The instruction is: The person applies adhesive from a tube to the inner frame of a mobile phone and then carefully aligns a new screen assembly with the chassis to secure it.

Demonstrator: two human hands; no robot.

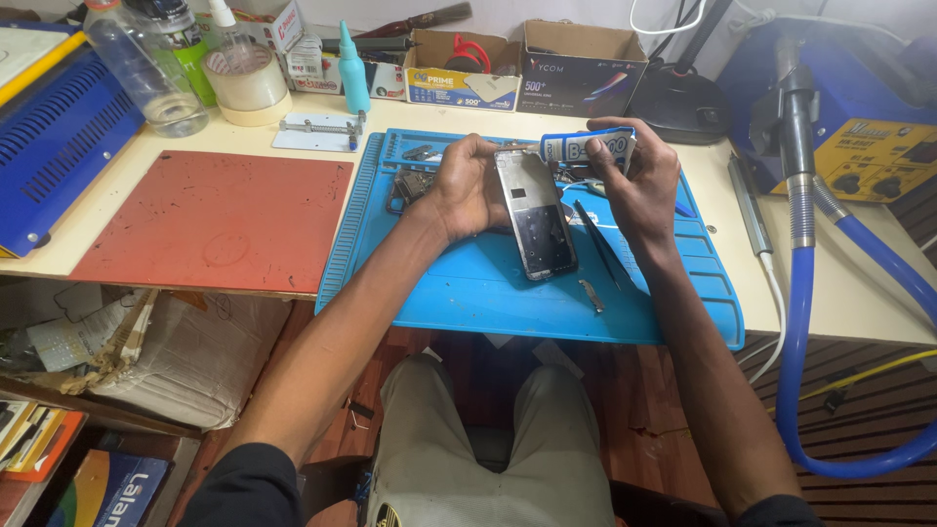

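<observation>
My left hand [467, 185] grips a phone frame [535, 215] by its upper left edge, its open back facing up over the blue work mat [468, 283]. Gripped in my right hand [639, 181] is a white and blue glue tube [586, 146], lying sideways with its tip pointing toward the top of the phone frame. Tweezers [597, 239] and a small metal piece [590, 295] lie on the mat just right of the phone. Small phone parts [410, 181] sit on the mat behind my left hand.
A red rubber pad [215, 220] lies left of the mat. At the back stand a plastic bottle [146, 68], a tape roll [249, 83], a teal bottle [351, 73] and cardboard boxes [576, 68]. A blue hose [810, 322] and a blue station [859, 107] are at the right.
</observation>
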